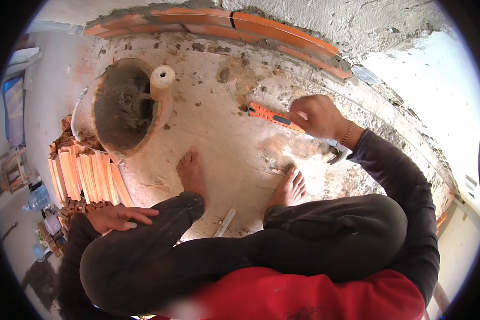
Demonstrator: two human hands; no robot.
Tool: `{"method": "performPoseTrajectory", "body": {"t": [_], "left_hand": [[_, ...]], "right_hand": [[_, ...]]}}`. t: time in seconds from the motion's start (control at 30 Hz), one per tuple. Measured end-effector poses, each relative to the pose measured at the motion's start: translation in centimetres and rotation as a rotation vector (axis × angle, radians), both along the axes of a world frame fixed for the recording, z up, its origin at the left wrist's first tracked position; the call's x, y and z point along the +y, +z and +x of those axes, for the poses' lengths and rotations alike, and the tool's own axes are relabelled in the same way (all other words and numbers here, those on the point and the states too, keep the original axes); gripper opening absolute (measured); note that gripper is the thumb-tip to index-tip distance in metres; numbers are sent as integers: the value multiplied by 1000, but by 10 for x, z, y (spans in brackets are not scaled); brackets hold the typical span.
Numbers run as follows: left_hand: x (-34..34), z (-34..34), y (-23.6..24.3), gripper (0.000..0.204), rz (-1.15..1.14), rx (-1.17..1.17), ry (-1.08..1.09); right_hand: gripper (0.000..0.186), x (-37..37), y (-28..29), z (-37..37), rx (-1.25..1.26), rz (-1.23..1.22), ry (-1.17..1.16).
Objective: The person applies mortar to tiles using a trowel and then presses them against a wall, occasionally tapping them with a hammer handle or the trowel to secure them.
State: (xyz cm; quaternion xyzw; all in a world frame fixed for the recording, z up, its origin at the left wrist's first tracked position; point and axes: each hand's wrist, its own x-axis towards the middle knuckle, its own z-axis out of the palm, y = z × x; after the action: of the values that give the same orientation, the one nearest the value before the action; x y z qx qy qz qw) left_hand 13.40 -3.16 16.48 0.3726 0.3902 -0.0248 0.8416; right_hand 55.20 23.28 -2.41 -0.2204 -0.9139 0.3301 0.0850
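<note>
My right hand [321, 116] is closed around a claw hammer [274, 117] just above the floor, gripping it between its orange-and-black handle and its metal head. The curved claw shows beside my wrist. Spread over my left knee lies my left hand [124, 217], fingers stretched out and holding nothing. To the front left stands a bucket [161, 114] with grey mortar [128, 104] inside. A tool with a thick pale round handle [162, 78] rests at its rim; its far end is in the mortar.
Orange tile strips [282, 31] set in mortar run along the wall base ahead. A stack of thin orange tiles [88, 173] stands left of my feet. A white stick-like piece [225, 223] lies between my legs. Mortar crumbs dot the floor. Bottles [37, 198] stand far left.
</note>
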Motion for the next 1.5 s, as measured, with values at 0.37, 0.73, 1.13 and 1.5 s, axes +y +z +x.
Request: {"method": "performPoseTrajectory", "body": {"t": [0.37, 0.73, 1.13, 1.5], "left_hand": [[-85, 44, -17, 48, 285, -336, 606], [-104, 29, -20, 64, 20, -459, 932], [-30, -29, -73, 96, 560, -742, 733], [-27, -42, -105, 94, 528, -821, 747]], "right_hand": [[24, -1, 110, -153, 612, -354, -15], [12, -27, 157, -241, 105, 756, 397], [26, -12, 255, -284, -319, 595, 602], [18, -22, 250, -293, -688, 398, 314]]}}
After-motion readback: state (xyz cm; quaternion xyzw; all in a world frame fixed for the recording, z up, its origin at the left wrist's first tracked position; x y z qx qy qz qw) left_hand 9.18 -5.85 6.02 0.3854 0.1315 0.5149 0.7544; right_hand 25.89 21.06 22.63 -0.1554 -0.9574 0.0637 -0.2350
